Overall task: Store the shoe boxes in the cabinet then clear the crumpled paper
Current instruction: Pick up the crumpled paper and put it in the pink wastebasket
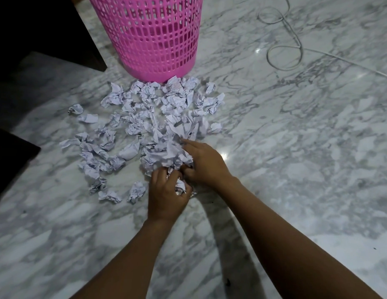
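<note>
Several crumpled paper balls lie scattered on the marble floor in front of a pink perforated basket. My left hand is at the near edge of the pile, fingers curled around a small crumpled paper ball. My right hand rests beside it on a bigger clump of crumpled paper, index finger stretched out, the other fingers curled into the paper. No shoe boxes or cabinet interior show in this view.
Dark furniture fills the upper left, and another dark edge juts in at the left. A pale cable loops over the floor at the upper right. Grey-veined marble floor spreads right and near.
</note>
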`<act>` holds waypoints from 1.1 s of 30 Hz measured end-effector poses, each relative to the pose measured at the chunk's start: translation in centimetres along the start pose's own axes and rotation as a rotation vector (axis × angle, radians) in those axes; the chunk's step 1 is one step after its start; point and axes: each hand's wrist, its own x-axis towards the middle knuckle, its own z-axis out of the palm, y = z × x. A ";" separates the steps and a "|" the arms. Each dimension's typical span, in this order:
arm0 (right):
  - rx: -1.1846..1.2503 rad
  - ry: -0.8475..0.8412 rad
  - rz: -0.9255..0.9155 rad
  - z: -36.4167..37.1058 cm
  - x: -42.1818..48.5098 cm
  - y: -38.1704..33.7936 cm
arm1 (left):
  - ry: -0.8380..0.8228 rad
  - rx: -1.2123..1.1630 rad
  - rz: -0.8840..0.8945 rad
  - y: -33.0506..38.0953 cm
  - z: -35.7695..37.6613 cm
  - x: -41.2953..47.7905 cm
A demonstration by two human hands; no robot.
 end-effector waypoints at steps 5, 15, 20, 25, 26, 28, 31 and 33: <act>-0.047 0.025 0.017 0.5 0.1 0.4 | -0.112 -0.005 -0.009 0.4 -1.0 -0.8; 0.179 0.305 0.157 -2.3 -0.6 1.2 | -0.135 -0.025 0.025 -0.1 -0.7 -1.0; 0.177 0.329 0.202 -5.6 2.3 1.7 | -0.084 -0.008 0.058 -0.2 0.0 -1.1; -0.124 0.119 0.245 -4.1 4.2 3.7 | -0.060 0.007 0.073 -0.4 0.2 -1.1; -0.147 0.080 0.243 -3.6 4.0 4.2 | -0.057 0.014 0.076 -0.4 0.2 -1.1; -0.072 0.010 0.251 -2.9 3.7 4.6 | -0.048 0.022 0.080 -0.3 0.3 -1.1; -0.109 -0.040 0.235 -2.6 3.9 4.3 | -0.043 0.030 0.077 -0.2 0.4 -0.9; -0.163 -0.084 0.244 -2.4 4.2 3.8 | -0.039 0.038 0.071 -0.2 0.5 -0.8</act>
